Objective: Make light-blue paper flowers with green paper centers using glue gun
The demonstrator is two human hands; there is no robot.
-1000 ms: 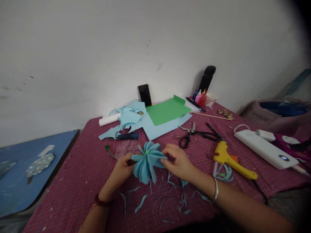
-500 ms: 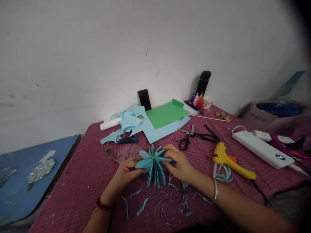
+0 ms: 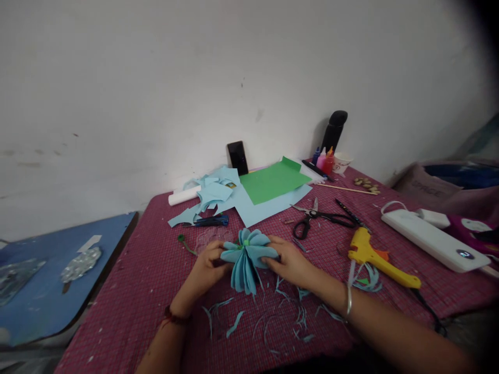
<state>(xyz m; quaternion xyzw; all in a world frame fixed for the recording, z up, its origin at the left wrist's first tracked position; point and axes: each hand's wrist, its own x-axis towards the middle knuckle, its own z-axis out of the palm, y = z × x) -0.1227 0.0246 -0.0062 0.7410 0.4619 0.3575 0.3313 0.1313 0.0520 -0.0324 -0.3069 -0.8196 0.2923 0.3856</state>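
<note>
Between my hands is a light blue paper flower [image 3: 245, 262] with many folded petals and a small green centre. My left hand [image 3: 212, 264] pinches its left petals, thumb in front. On the opposite side, my right hand [image 3: 286, 262] grips the right petals between thumb and fingers. The lower petals bunch together and point toward me. Thin blue paper scraps [image 3: 235, 324] lie on the cloth below the flower. Just beyond my left hand lies a clear scalloped piece [image 3: 208, 237], partly hidden, beside a green stem [image 3: 186, 244].
On the checked red tablecloth [image 3: 128, 291] lie scissors [image 3: 312, 215], a yellow glue gun [image 3: 384, 262], a blue cutter [image 3: 210, 221], green paper [image 3: 273, 183] and a white power strip [image 3: 432, 239]. A phone [image 3: 237, 157] leans on the wall. A blue board [image 3: 39, 301] is at left.
The flower has turned a little in my hands; its lower petals now bunch to the left and the near-right petal lies flatter. The whole view has shifted slightly.
</note>
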